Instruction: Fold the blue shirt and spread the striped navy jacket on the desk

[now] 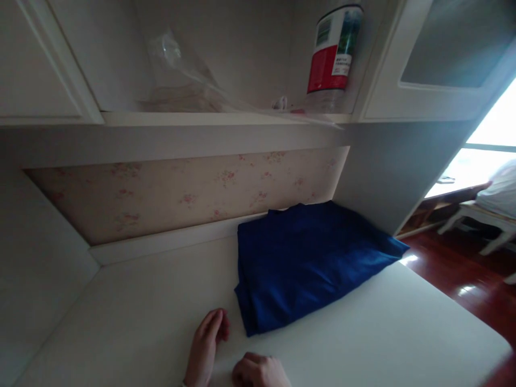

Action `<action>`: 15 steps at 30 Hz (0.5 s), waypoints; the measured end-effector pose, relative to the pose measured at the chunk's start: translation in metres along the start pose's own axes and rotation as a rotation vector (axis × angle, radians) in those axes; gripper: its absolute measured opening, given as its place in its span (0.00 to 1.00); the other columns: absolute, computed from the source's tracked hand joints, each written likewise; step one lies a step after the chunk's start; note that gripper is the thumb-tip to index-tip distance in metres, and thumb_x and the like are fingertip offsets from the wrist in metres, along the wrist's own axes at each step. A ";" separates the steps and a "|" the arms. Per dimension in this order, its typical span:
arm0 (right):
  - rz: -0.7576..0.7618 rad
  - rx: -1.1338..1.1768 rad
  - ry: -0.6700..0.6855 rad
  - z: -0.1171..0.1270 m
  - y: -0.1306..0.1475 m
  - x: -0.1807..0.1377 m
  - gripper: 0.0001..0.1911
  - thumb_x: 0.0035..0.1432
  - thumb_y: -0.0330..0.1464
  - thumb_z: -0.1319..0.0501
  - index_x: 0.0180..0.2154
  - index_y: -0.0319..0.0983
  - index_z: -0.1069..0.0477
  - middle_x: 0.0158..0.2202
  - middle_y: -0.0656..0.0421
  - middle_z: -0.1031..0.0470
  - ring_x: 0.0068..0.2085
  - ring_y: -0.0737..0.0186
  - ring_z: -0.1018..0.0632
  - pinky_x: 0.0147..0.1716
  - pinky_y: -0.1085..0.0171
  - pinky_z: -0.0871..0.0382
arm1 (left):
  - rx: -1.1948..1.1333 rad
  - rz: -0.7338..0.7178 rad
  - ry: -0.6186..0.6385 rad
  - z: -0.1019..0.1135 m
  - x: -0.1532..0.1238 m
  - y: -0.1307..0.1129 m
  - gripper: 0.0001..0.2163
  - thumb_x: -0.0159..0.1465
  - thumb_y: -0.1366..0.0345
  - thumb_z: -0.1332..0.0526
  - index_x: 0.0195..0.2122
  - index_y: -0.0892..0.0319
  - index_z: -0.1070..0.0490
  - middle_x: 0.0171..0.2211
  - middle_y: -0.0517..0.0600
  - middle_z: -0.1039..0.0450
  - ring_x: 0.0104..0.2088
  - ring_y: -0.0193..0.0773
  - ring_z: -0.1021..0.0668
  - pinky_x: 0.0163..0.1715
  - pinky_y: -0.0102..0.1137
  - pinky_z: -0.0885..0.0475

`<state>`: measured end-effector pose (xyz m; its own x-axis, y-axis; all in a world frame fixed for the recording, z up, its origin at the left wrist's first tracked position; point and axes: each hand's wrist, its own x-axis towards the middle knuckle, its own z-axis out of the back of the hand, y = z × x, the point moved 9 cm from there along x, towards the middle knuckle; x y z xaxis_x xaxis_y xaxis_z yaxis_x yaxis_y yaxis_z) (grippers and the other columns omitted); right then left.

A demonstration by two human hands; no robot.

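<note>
A folded dark blue cloth (310, 260) lies on the white tabletop (133, 317), pushed against the back wall and the right side panel. My left hand (206, 344) rests flat on the table just left of the cloth's near corner, fingers loosely together, holding nothing. At the bottom edge my right hand (260, 371) is curled into a loose fist on the table, close to the left hand and just short of the cloth. Neither hand touches the cloth.
A shelf (201, 119) above carries a crumpled clear plastic bag (181, 75) and a large bottle with a red and white label (332, 54). White cabinet doors flank the shelf. To the right are a red wooden floor (463, 269), a white chair and a bright window.
</note>
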<state>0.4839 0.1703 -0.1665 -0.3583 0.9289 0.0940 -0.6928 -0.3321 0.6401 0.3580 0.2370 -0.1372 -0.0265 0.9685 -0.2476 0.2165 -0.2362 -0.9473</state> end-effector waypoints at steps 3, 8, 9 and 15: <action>-0.080 0.103 0.005 0.018 0.004 0.003 0.13 0.47 0.28 0.40 0.34 0.48 0.23 0.35 0.63 0.20 0.29 0.65 0.21 0.28 0.72 0.34 | 0.030 -0.012 0.034 -0.005 -0.001 -0.004 0.18 0.56 0.47 0.35 0.32 0.59 0.26 0.25 0.46 0.27 0.26 0.34 0.28 0.26 0.27 0.32; -0.083 0.112 0.019 0.027 0.009 0.001 0.13 0.50 0.26 0.43 0.34 0.45 0.23 0.34 0.60 0.21 0.30 0.65 0.21 0.30 0.73 0.34 | 0.072 -0.032 0.079 -0.011 -0.003 -0.008 0.17 0.59 0.48 0.37 0.30 0.59 0.27 0.24 0.46 0.28 0.25 0.35 0.29 0.26 0.28 0.33; -0.083 0.100 0.019 0.026 0.009 0.000 0.12 0.50 0.25 0.43 0.34 0.45 0.24 0.34 0.61 0.21 0.30 0.65 0.22 0.29 0.73 0.34 | 0.075 -0.032 0.082 -0.011 -0.003 -0.008 0.17 0.59 0.48 0.37 0.31 0.59 0.27 0.24 0.47 0.28 0.26 0.35 0.28 0.26 0.28 0.33; -0.065 0.100 0.020 0.023 0.011 -0.001 0.11 0.55 0.26 0.44 0.34 0.42 0.25 0.34 0.59 0.22 0.28 0.67 0.23 0.28 0.73 0.35 | 0.080 -0.031 0.084 -0.011 0.000 -0.003 0.20 0.57 0.45 0.37 0.32 0.60 0.26 0.24 0.46 0.28 0.25 0.36 0.28 0.26 0.29 0.33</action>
<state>0.4913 0.1700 -0.1418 -0.3274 0.9442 0.0354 -0.6492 -0.2521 0.7176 0.3682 0.2381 -0.1321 0.0508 0.9778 -0.2032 0.1381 -0.2084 -0.9682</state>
